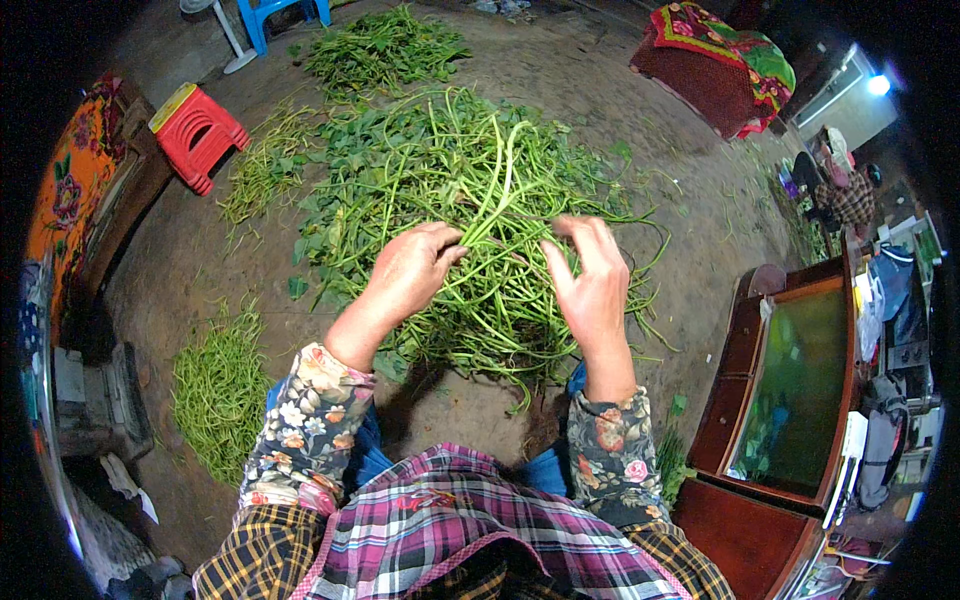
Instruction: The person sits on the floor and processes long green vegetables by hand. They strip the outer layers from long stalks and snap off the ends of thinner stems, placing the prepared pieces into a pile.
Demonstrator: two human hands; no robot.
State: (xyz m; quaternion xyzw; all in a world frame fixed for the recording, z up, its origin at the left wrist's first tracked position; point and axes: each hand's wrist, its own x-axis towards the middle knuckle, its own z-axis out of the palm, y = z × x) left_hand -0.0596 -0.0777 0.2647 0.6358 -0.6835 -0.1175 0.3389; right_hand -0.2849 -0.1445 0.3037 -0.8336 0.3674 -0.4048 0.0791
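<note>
A large heap of green leafy vine stems (495, 300) lies on the floor before me. My left hand (420, 262) pinches a few pale green stems (499, 172) between thumb and fingers; they rise from its fingertips over the heap. To the right, above the heap, my right hand (592, 262) has its thumb and fingers apart, slightly blurred, with nothing visible held in it. Bundled thin stems (221, 394) lie in a separate pile at the lower left. Another leafy pile (386, 52) is beyond the heap, and a loose scatter of stems (266, 165) lies to its left.
Stacked red plastic stools (199, 139) stand at the left, a blue plastic chair (281, 19) at the top. A cloth-covered piece of furniture (712, 71) is at the upper right. A wooden cabinet (787, 390) stands right; beyond it is another person (847, 195).
</note>
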